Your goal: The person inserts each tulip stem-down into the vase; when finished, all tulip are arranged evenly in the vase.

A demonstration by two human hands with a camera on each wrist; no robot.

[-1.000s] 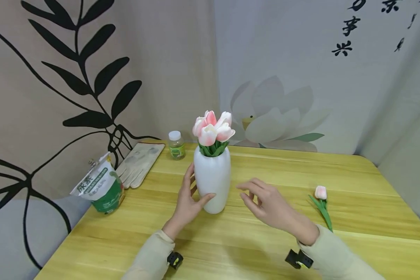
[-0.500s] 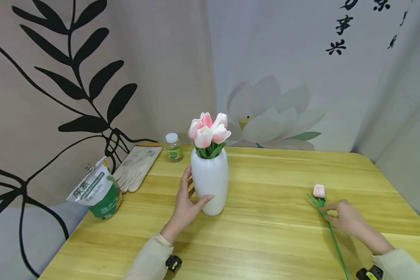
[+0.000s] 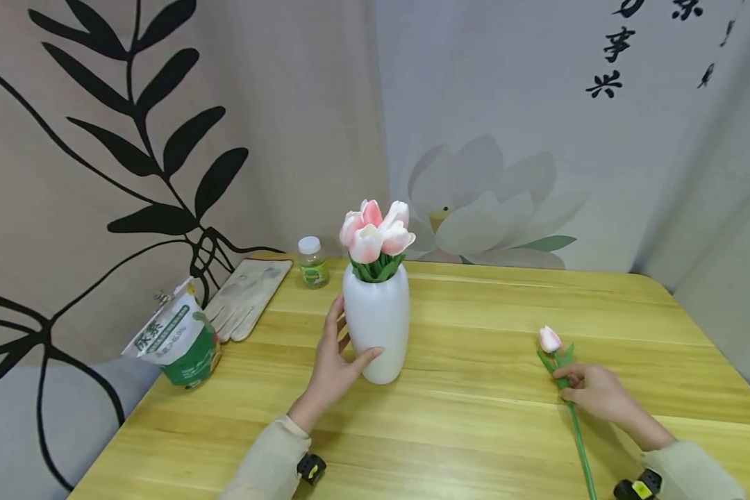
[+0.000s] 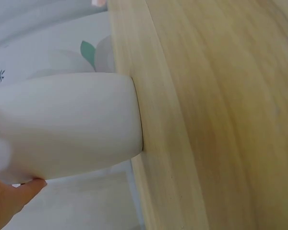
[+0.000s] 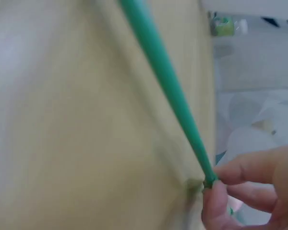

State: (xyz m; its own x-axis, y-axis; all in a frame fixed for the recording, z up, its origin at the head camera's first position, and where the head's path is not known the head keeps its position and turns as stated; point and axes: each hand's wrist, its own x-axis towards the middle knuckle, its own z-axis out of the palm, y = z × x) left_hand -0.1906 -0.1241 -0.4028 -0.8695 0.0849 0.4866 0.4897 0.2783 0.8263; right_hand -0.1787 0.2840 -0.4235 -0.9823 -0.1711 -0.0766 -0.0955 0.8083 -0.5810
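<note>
A white vase (image 3: 378, 323) stands upright on the wooden table, with several pink-and-white tulips (image 3: 375, 232) bunched in its mouth. My left hand (image 3: 332, 368) holds the vase from its left side, thumb across the front and fingers behind; the left wrist view shows the vase body (image 4: 77, 127) with its base on the tabletop. Off to the right, my right hand (image 3: 594, 392) pinches a single tulip (image 3: 550, 340) by its stem just under the leaves. In the right wrist view the long green stem (image 5: 170, 86) runs back from the thumb and fingertips.
At the back left of the table (image 3: 475, 417) stand a small jar (image 3: 313, 262) with a white lid and a pair of folded pale gloves (image 3: 246, 295). A clipped green-and-white food bag (image 3: 184, 340) leans at the left edge. A printed curtain (image 3: 475, 104) hangs behind.
My right hand has moved from beside the vase to the single tulip, taken hold of its stem and shifted it slightly left. The left hand has stayed on the vase.
</note>
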